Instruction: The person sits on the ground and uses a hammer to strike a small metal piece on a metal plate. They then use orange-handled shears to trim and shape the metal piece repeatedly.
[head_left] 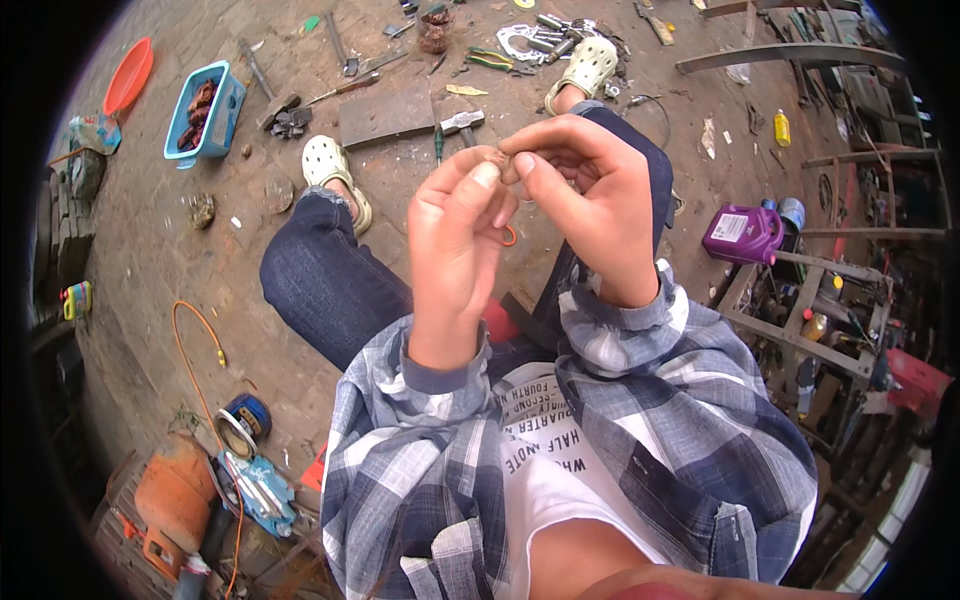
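My left hand (450,240) and my right hand (590,205) meet above my lap, fingertips pinched around a small brownish item (502,160) too hidden to name. Both thumbs point toward it, and the fingers of both hands are curled. Beyond them on the ground lie a flat metal plate (385,115), a hammer (460,123) and a green-handled screwdriver (439,145). An orange loop (510,238) shows just below my hands. My feet in pale clogs (325,163) are spread either side of these tools.
Scattered tools (490,60) lie ahead. A blue tub (225,110) and red basin (130,70) are at upper left; an orange gas cylinder (180,480), a hose (210,330) and a can (250,415) lower left. A purple jug (740,240) and metal frames (820,330) crowd the right.
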